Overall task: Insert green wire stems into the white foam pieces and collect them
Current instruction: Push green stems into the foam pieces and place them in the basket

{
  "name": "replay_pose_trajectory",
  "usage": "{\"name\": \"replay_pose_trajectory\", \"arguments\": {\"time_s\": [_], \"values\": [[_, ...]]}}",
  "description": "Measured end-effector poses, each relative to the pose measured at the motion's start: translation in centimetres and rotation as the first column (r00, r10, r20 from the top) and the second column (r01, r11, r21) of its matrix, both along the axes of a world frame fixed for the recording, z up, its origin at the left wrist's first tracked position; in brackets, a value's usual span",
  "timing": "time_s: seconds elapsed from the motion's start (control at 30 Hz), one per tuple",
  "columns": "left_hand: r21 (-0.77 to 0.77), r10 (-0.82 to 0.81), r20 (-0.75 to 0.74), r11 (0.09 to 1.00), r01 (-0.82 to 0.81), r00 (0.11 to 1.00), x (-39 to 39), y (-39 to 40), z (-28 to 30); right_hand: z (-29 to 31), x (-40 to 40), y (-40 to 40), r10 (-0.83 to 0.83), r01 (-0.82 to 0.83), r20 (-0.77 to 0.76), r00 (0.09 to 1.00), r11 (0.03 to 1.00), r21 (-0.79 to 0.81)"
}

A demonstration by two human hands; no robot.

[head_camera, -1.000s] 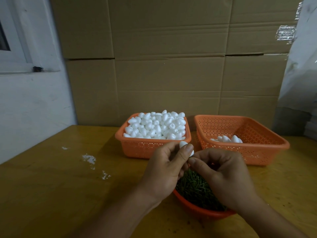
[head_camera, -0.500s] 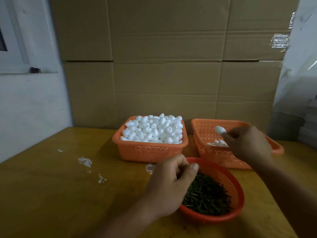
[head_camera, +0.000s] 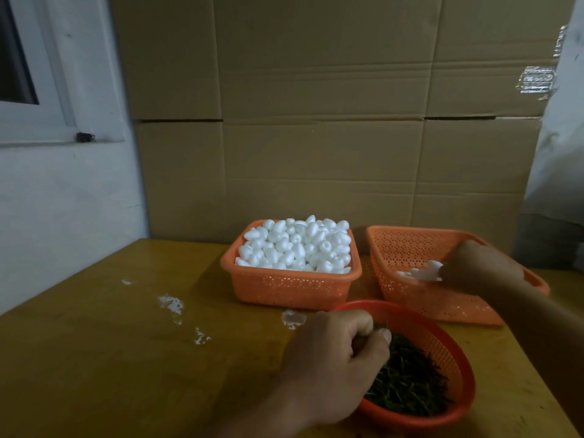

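Your green wire stems (head_camera: 407,384) lie heaped in the round orange colander (head_camera: 455,358) nearest you on the table. Your left hand (head_camera: 335,361) sits over the colander's left rim with its fingers curled and the thumb tip pressed toward the forefinger right at the edge of the heap; a stem or two seems to poke up between them, but the view is too dim for you to be sure whether anything is pinched there.

The white foam pieces (head_camera: 297,245) fill the rectangular orange basket (head_camera: 290,289) just behind the colander, piled up to and above its rim. Beside it on the right stands a second orange basket (head_camera: 407,248), tilted a little in the view, holding only a small cluster of finished foam pieces (head_camera: 420,273) at its bottom. Your right hand (head_camera: 477,267) reaches into this second basket, fingers bent downward beside that cluster and touching it; whether it holds one of the pieces you cannot tell, since the fingertips are hidden among the white shapes.

All three containers rest on a yellow-brown wooden table (head_camera: 110,358), with several white crumbs and smears (head_camera: 172,305) scattered on its left half and one patch just in front of the full basket. Stacked cardboard boxes (head_camera: 316,121) form the wall behind, with a white window frame (head_camera: 50,90) to the left.
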State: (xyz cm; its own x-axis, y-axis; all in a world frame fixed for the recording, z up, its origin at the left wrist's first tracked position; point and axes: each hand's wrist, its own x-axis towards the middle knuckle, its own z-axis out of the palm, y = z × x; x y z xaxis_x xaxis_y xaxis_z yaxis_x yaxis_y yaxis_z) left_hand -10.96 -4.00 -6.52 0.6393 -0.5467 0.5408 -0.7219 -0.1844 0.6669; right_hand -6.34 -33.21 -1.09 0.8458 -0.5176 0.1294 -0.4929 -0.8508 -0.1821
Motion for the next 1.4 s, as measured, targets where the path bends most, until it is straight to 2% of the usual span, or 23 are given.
{"name": "replay_pose_trajectory", "arguments": {"time_s": [0.1,0.23,0.3,0.47,0.6,0.73,0.87,0.97,1.07,1.2,1.4], "values": [[0.002,-0.001,0.013,1.000,0.001,1.000,0.0,0.1,-0.1,-0.2,-0.5,0.3,-0.018,0.018,0.062,0.998,1.000,0.003],[-0.021,0.034,0.074,0.999,-0.033,0.997,-0.2,0.1,0.0,-0.6,-2.6,2.4,-0.004,0.006,0.340,0.941,1.000,-0.004],[-0.011,0.063,0.103,0.998,-0.062,0.993,-0.3,-0.1,-0.3,-0.4,-4.3,4.4,0.044,-0.059,0.447,0.894,0.998,0.021],[-0.068,0.139,0.161,0.989,-0.130,0.977,0.7,-0.1,0.0,-0.6,-8.5,9.5,0.161,-0.310,0.578,0.800,0.935,0.170],[-0.076,0.134,0.095,0.989,-0.127,0.986,1.7,0.6,1.1,-2.0,-10.4,12.0,0.284,-0.428,0.532,0.798,0.888,0.166],[-0.062,0.274,0.027,0.960,-0.272,0.961,5.8,2.0,3.1,-2.8,-10.8,13.0,0.391,-0.520,0.555,0.735,0.849,0.090],[0.116,0.474,0.026,0.873,-0.474,0.880,12.0,3.0,5.3,-3.2,-10.7,13.4,0.399,-0.530,0.589,0.703,0.846,0.058],[0.310,0.530,0.004,0.806,-0.505,0.848,15.8,2.6,6.2,-3.2,-10.6,13.5,0.394,-0.532,0.604,0.692,0.844,0.059],[0.461,0.537,0.105,0.719,-0.520,0.837,17.9,1.3,6.6,-3.3,-10.6,13.4,0.393,-0.535,0.607,0.691,0.842,0.064],[0.563,0.535,0.161,0.641,-0.522,0.830,18.6,-0.9,6.6,-3.5,-10.6,13.3,0.367,-0.505,0.582,0.726,0.859,0.088],[0.587,0.551,0.122,0.630,-0.508,0.825,18.8,-2.2,6.2,-3.5,-10.7,13.4,0.345,-0.487,0.587,0.733,0.868,0.097]]}}
